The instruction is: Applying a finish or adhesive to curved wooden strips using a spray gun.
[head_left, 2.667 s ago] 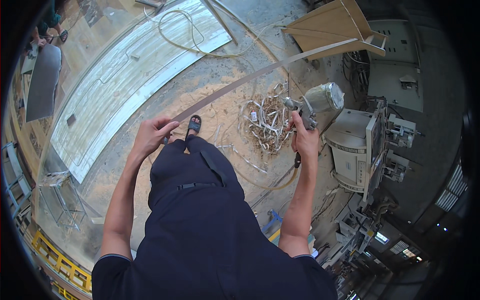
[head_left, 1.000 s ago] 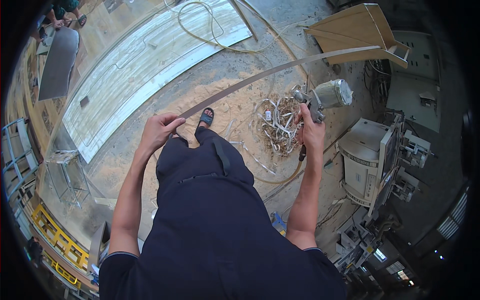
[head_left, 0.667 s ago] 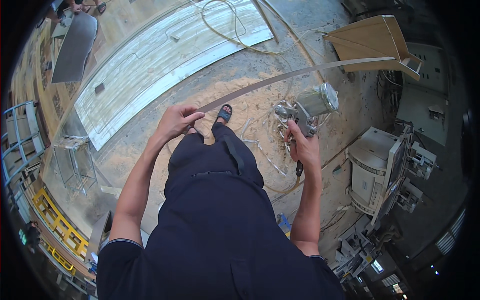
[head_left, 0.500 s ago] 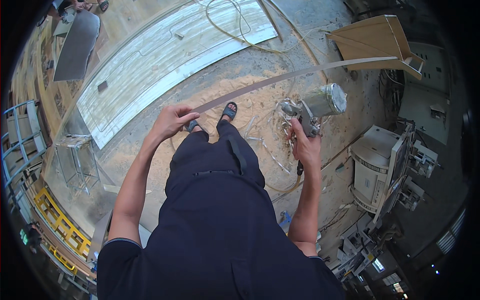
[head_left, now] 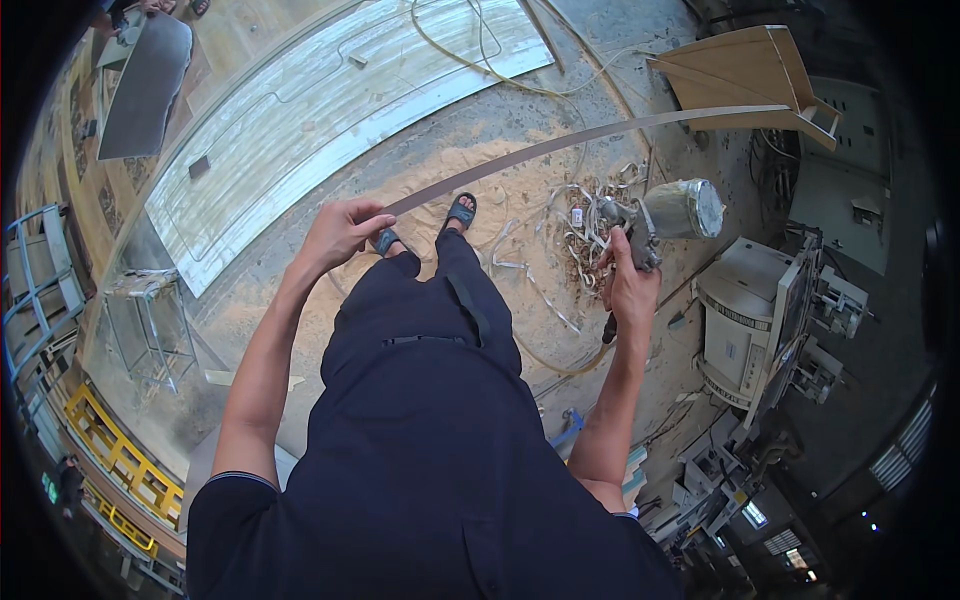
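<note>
My left hand (head_left: 345, 236) pinches the near end of a long, thin grey-brown strip (head_left: 540, 163). From there the strip bows up and away to the right, its far end lying over a brown board box. In my right hand (head_left: 630, 280) is a spray gun (head_left: 640, 235), my fingers wrapped round its handle. A metal paint cup (head_left: 686, 209) sticks out from the gun to the right. A hose (head_left: 570, 372) runs from the bottom of the handle. The gun is below the strip and apart from it.
Sawdust (head_left: 420, 180) covers the floor round my sandalled feet, with a heap of scraps (head_left: 590, 225) beside the gun. A large whitish panel (head_left: 330, 110) lies ahead. The board box (head_left: 735, 75) stands at far right, a metal stool (head_left: 150, 320) at left, machines (head_left: 745, 320) at right.
My right hand has moved the spray gun a little to the right, uncovering more of the scrap heap. The left hand still pinches the strip, which has barely shifted.
</note>
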